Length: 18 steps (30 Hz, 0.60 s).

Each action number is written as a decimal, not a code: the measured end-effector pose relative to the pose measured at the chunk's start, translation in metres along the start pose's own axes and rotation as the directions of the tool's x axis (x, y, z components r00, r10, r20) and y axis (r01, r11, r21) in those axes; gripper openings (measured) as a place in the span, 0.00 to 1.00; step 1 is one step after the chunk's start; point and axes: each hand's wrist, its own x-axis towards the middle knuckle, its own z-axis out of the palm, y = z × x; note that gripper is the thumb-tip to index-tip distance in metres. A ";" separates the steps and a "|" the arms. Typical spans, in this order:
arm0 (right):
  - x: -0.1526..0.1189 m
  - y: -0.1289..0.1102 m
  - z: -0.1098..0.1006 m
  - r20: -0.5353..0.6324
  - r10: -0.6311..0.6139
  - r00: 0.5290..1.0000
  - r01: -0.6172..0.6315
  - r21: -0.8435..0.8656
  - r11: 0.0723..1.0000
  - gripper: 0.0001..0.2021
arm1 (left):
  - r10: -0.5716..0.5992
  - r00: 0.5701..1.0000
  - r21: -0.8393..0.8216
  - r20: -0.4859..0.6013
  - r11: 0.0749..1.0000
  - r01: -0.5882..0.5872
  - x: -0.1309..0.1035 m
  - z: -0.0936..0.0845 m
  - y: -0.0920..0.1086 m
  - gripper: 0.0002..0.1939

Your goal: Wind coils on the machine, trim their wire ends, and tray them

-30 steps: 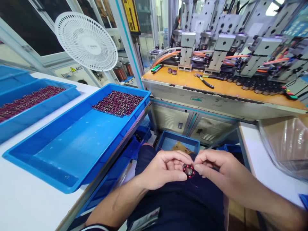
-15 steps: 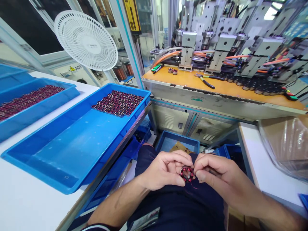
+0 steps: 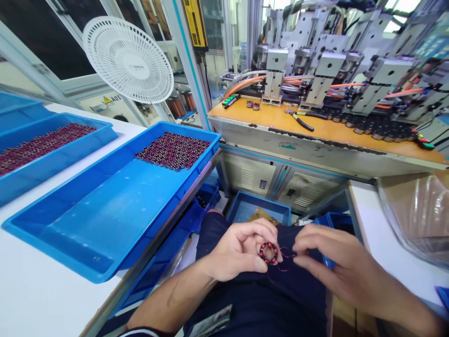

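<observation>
My left hand [image 3: 242, 248] is closed on a small motor stator [image 3: 268, 253], a dark ring wound with red copper wire. Its round opening faces up toward me, above my lap. Thin red wire ends [image 3: 286, 252] trail out from the stator's right side. A short way to the right, my right hand [image 3: 326, 257] has thumb and forefinger pinched together at the tip of one wire. In the blue tray [image 3: 105, 220] to the left, many similar stators [image 3: 175, 150] are packed at the far end.
Another blue tray [image 3: 105, 133] of stators stands further left, near a white fan [image 3: 131, 63]. Ahead, an orange-topped machine bench [image 3: 273, 114] carries pliers [image 3: 301, 120], markers [image 3: 230, 100] and rows of dark parts. A blue bin [image 3: 257, 199] sits low before my knees; a plastic-wrapped box [image 3: 417, 206] is at right.
My right hand has moved right, away from the stator, and the wire ends now show between the hands. My left hand has tilted the stator and shifted it slightly left.
</observation>
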 end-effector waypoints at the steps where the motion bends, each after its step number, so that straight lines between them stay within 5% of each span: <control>1: -0.001 0.003 0.001 -0.085 -0.073 0.994 0.063 -0.113 0.992 0.03 | -0.017 1.000 -0.022 0.004 1.000 0.017 0.000 0.000 -0.001 0.14; 3: -0.001 0.005 0.003 -0.170 -0.223 0.960 0.170 -0.280 0.945 0.07 | -0.066 0.998 -0.068 -0.002 0.995 0.066 0.000 0.000 -0.004 0.16; 6: 0.002 0.001 0.007 -0.166 -0.355 0.920 0.293 -0.311 0.904 0.08 | -0.133 0.991 -0.141 -0.003 0.981 0.131 0.000 0.000 -0.009 0.18; 18: 0.013 -0.009 0.011 -0.261 -0.359 0.896 0.320 -0.182 0.930 0.06 | -0.140 0.990 -0.146 0.012 0.979 0.140 -0.001 -0.001 -0.012 0.17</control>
